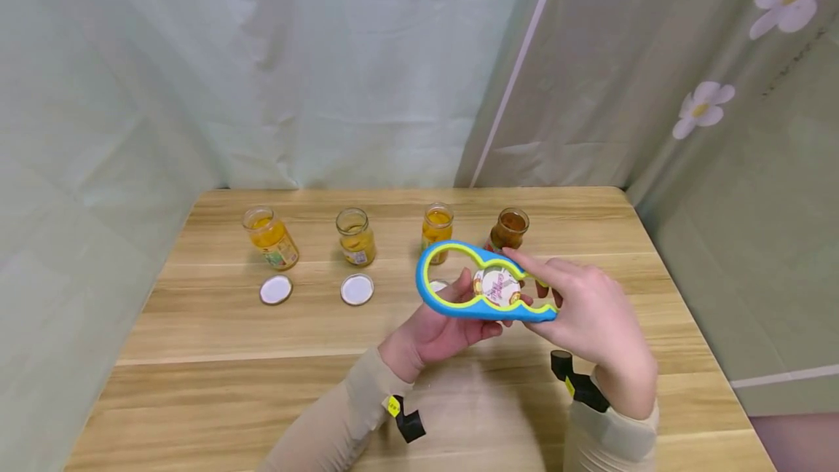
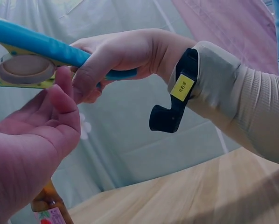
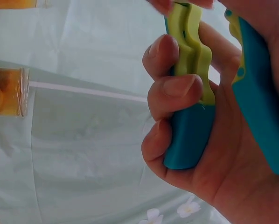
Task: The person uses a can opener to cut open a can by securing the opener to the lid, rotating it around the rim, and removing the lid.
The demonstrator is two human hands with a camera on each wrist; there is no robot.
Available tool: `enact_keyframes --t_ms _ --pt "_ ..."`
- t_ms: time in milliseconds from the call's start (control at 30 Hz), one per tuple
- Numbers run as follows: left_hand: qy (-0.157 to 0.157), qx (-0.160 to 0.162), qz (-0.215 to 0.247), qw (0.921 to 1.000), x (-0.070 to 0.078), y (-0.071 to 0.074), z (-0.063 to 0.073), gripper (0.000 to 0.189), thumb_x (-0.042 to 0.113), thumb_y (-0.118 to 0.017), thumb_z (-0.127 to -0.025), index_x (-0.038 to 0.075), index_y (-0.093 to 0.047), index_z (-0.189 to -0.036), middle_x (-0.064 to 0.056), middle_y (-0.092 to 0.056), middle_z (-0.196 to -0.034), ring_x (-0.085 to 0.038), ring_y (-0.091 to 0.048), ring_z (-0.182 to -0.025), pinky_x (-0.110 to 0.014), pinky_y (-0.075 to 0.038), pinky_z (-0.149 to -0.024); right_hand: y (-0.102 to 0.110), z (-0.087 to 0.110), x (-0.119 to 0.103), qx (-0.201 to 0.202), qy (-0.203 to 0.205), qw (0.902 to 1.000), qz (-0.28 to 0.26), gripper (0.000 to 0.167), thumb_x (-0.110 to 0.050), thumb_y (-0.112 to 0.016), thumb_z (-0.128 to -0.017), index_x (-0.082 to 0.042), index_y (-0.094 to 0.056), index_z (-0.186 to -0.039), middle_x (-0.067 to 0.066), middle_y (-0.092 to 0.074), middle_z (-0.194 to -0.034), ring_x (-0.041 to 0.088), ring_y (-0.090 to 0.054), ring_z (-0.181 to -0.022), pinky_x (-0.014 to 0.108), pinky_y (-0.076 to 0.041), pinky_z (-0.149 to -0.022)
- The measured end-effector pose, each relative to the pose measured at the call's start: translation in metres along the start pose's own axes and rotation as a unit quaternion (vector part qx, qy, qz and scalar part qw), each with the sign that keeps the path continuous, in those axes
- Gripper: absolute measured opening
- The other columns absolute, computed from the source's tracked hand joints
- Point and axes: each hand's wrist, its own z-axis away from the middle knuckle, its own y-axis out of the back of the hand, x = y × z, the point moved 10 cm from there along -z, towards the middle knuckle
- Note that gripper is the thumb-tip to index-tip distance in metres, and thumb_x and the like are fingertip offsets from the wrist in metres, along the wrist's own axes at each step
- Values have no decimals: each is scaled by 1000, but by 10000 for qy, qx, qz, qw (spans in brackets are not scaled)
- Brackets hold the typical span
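In the head view my right hand grips a blue and lime-green jar opener by its handle end, above the table. A white printed jar lid sits in its middle opening; the left wrist view shows the lid's underside. The right wrist view has curled fingers round one handle arm, the other arm apart from it. My left hand is palm up below the opener, thumb raised, fingers loosely bent near the lid; contact is unclear. Behind the opener stands an uncapped amber jar.
Three more uncapped jars with yellow contents, the left jar, second jar and third jar, stand along the table's back. Before them lie a left lid, a second lid and a partly hidden third lid.
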Motion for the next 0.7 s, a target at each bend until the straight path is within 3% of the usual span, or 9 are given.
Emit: enact_keyframes --t_ms 167,433,700 --pt "129 -18 360 9993 -3 3 3 73 57 -66 -102 7 -47 -153 -10 -65 -140 -18 -67 -119 -28 -55 -102 -5 0 -1 -217 8 9997 -91 83 -18 -92 -74 -40 -63 -149 -21 -52 -81 3 -49 -64 25 -41 -53" --pt "230 283 488 9981 -7 9 5 77 53 -75 -97 10 -44 -153 -6 -65 -139 -19 -67 -121 -31 -54 -105 -6 2 -3 -256 176 9990 -313 82 -20 -95 -75 -31 -65 -150 -20 -53 -82 5 -53 -69 23 -43 -55" --pt "198 491 215 9984 -7 13 4 85 56 -80 -92 11 -42 -153 -4 -66 -137 -18 -66 -121 -31 -53 -105 -2 1 -7 -195 416 9981 -403 88 -21 -98 -73 -28 -62 -153 -18 -56 -84 1 -53 -75 24 -45 -59"
